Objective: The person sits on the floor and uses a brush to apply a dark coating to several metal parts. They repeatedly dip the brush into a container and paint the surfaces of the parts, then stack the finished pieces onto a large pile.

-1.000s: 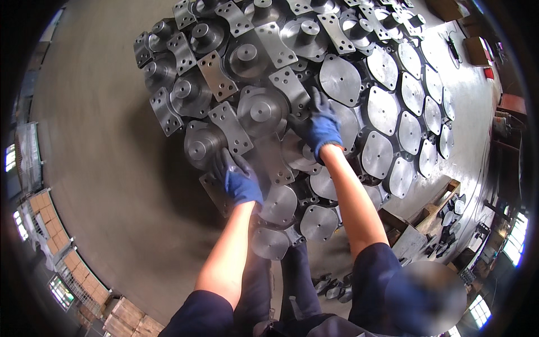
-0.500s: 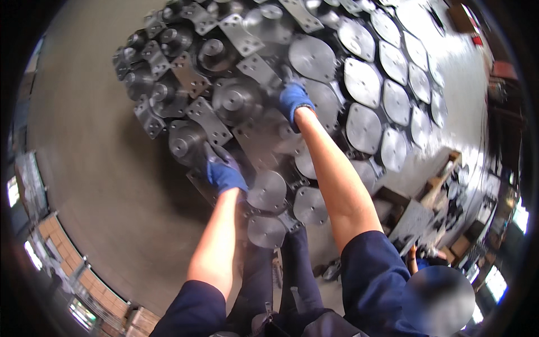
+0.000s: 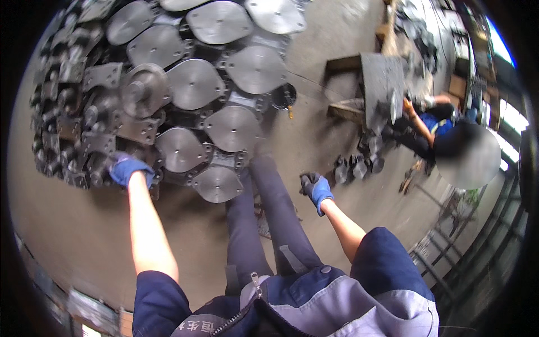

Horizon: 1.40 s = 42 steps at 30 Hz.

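Note:
My left hand (image 3: 130,169), in a blue glove with a grey palm, is at the near edge of a large stack of machined metal parts. Its fingers, partly hidden, curl against a flanged metal hub (image 3: 97,169). Flat, rounded metal plates (image 3: 218,183) with small holes lie on the right side of the stack, in front of my legs. Drilled rectangular brackets (image 3: 136,130) and more hubs (image 3: 145,90) fill its left side. My right hand (image 3: 315,190), gloved alike, hangs away from the stack over the floor, fingers curled in with nothing visible in them.
Several small metal parts (image 3: 358,167) stand on the floor right of my right hand. Beyond them, another person (image 3: 435,126) sits beside a grey metal-topped bench (image 3: 379,84), holding a plate. Railings (image 3: 449,258) stand at the lower right.
My right hand has left the plates on the stack and swung out to the right. My view has turned right, showing the bench and seated person more fully. My left hand stays at the stack's edge.

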### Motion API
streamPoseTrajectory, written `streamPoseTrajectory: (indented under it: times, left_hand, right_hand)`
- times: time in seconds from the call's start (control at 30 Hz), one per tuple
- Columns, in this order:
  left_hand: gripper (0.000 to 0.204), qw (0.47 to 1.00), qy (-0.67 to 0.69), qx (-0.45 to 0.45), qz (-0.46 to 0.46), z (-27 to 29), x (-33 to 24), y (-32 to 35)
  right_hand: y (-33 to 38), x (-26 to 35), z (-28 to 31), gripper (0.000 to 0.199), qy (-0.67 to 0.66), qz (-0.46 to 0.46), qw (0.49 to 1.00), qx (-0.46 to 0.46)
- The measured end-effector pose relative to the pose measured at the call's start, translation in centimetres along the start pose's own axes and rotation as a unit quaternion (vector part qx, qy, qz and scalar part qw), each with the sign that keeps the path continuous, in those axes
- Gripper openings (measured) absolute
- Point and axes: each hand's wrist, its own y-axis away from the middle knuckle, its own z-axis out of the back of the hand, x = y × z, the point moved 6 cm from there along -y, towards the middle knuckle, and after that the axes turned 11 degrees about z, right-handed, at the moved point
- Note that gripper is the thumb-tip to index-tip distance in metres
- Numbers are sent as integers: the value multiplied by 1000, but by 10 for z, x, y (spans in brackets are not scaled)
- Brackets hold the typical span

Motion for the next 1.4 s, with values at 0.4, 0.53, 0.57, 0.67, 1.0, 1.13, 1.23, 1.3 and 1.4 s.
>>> streamPoseTrajectory:
  times: [0.4,0.53,0.57,0.67,1.0,1.13,1.23,1.3,1.4]
  left_hand:
    - [48,974,-38,-24,-220,43,-41,124]
    - [44,817,-124,105,-553,21,-5,331]
    - [43,757,-182,96,-621,20,24,378]
    - [41,817,-218,299,-443,-8,172,453]
    - [38,723,-444,522,-86,-37,483,634]
    - [36,686,-505,496,-167,-34,501,630]
    - [35,697,-491,482,-201,-37,492,631]
    - [36,685,-504,478,-218,-36,486,632]
    - [36,702,-477,496,-185,-35,472,649]
  right_hand:
    - [39,-274,106,26,250,-192,948,-34]
    - [-10,-398,124,23,373,-116,919,50]
    - [-31,-423,127,24,333,-123,933,61]
    - [-73,-514,127,28,-266,-364,876,-170]
    - [-233,-616,48,61,-740,-285,564,-230]
    - [-272,-602,54,51,-850,-171,432,-248]
    - [-270,-607,54,51,-894,-161,339,-244]
    - [-255,-591,68,54,-891,-155,351,-244]
    - [-246,-565,109,45,-873,-120,414,-228]
